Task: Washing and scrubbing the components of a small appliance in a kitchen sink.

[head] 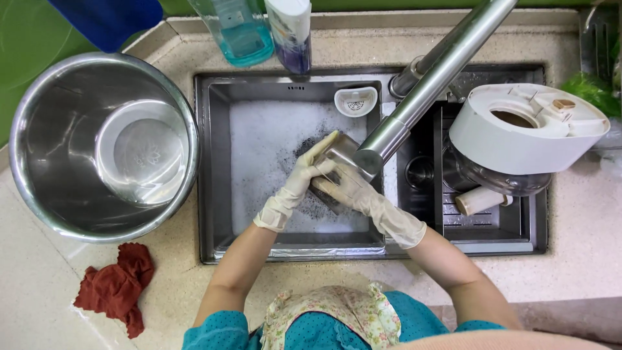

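Both gloved hands closed round a small steel container [337, 162], held over the foamy sink basin [259, 142], just under the faucet spout [440, 71]. L hand [311, 170] wraps it from 9 o'clock, fingers over top edge; R hand [353, 188] grips from 5 o'clock. Big steel bowl [58, 149] on counter at 9 o'clock of sink. Red cloth [116, 288] at 7 o'clock. White appliance part [518, 139] over R basin, 3 o'clock. Two bottles [265, 26] at 12 o'clock.
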